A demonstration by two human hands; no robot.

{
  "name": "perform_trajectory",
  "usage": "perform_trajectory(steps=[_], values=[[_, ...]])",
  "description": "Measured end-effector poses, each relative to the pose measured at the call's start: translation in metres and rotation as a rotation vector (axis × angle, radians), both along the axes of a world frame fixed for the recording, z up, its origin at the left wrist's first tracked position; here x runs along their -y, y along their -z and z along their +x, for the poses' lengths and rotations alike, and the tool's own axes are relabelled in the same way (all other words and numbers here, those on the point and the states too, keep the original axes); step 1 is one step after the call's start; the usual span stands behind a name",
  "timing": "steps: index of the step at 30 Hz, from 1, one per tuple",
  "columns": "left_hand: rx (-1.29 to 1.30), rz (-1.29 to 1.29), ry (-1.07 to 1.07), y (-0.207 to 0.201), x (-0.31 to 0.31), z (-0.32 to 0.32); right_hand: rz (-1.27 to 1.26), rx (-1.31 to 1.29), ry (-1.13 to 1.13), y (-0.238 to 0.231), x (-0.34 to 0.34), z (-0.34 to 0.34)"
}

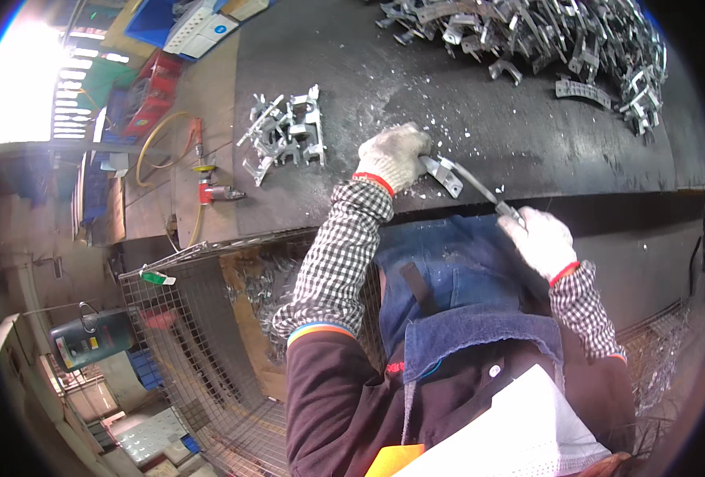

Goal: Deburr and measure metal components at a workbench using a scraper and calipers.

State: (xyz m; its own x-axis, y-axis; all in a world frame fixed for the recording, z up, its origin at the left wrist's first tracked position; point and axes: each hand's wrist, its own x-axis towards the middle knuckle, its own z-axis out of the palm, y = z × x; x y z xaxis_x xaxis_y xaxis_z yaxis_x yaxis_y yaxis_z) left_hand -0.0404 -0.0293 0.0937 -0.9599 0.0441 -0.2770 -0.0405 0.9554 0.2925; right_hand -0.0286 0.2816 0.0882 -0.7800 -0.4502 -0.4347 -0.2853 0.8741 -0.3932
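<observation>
Head camera (1 fisheye view) looks steeply down, close over workbench.

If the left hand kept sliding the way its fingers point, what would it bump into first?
The left hand points right along the dark table, gripping a metal bracket. Beyond it lie only small metal chips; the way looks free to the table's right end, though depth is hard to judge.

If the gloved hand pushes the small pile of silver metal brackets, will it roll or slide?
The small pile of silver metal brackets looks angular, so it would probably slide and scrape, not roll. The pieces seem interlocked, so they may move together. They look stiff.
</observation>
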Motion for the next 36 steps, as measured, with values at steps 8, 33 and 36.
perform_trajectory(steps=[8,33,36], values=[[-0.025,-0.024,0.001,0.013,-0.007,0.007,-0.143,-0.166,0.004,0.050,-0.021,0.010],[0.050,-0.007,-0.110,-0.014,-0.013,0.019,0.002,-0.014,0.019,0.002,0.002,0.016],[0.052,0.004,-0.096,-0.022,-0.013,0.014,0.005,0.074,-0.001,0.003,0.002,0.014]])
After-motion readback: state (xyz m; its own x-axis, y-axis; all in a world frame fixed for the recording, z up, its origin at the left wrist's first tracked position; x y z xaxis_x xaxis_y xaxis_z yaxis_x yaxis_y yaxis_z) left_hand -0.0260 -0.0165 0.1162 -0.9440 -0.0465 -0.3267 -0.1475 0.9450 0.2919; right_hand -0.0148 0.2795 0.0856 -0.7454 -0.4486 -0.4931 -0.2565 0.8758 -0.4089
